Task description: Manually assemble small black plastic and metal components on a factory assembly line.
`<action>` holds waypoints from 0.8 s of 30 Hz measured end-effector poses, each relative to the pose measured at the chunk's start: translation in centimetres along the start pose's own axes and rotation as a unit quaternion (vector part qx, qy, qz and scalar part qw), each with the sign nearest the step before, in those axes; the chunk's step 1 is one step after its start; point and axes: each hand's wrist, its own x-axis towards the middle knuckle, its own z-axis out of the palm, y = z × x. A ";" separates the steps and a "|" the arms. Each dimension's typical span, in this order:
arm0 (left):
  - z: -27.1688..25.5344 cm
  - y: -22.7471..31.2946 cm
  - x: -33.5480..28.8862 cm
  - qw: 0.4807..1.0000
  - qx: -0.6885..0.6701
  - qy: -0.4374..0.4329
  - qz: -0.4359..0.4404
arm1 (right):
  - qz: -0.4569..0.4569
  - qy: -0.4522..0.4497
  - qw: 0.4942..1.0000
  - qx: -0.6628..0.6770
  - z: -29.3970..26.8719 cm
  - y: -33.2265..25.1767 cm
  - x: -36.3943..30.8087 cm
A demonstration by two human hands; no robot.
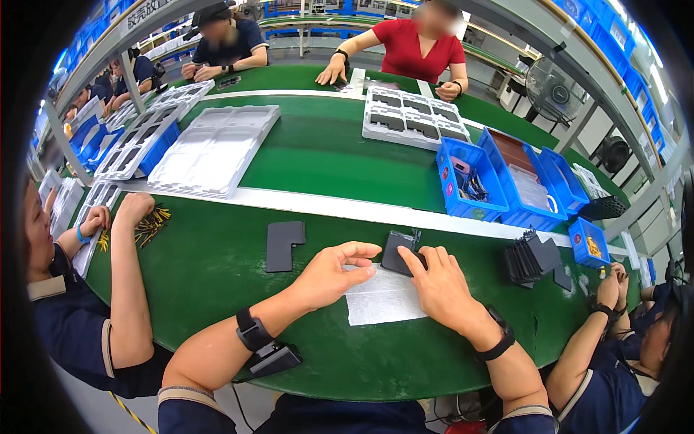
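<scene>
My left hand (pixel 329 276) is held over the green table, fingers apart and thumb out, with nothing in it. Between my hands lies a thin white sheet (pixel 379 300), creased across. At its far edge is a flat black rectangular piece (pixel 394 249) with small tabs at its far right corner. My right hand (pixel 444 289) has a digit pressed on top of this piece and its other fingers bent at the right side; their tips are partly hidden. Beyond my left hand rests a flat black L-shaped piece (pixel 280 247).
A stack of black pieces (pixel 531 259) stands at right, near a small blue bin (pixel 589 242) of yellow parts. Larger blue bins (pixel 473 210) and white trays (pixel 217 148) line the far side. Co-workers sit left, right and opposite; yellow-black strips (pixel 152 226) lie by the left one.
</scene>
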 end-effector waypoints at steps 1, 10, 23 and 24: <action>0.0 0.0 0.1 1.000 0.000 -0.002 0.002 | -0.004 0.021 1.000 -0.011 0.2 0.1 0.1; 0.0 -0.2 -0.1 1.000 0.002 0.005 -0.002 | 0.019 0.037 0.996 0.079 -0.7 -0.1 -0.1; 0.7 -0.9 -0.2 0.996 -0.041 0.068 0.031 | -0.032 0.067 0.995 0.072 -1.3 -0.9 0.3; 0.7 -0.8 -0.2 0.996 -0.042 0.070 0.029 | -0.034 0.065 0.995 0.075 -1.3 -1.1 0.3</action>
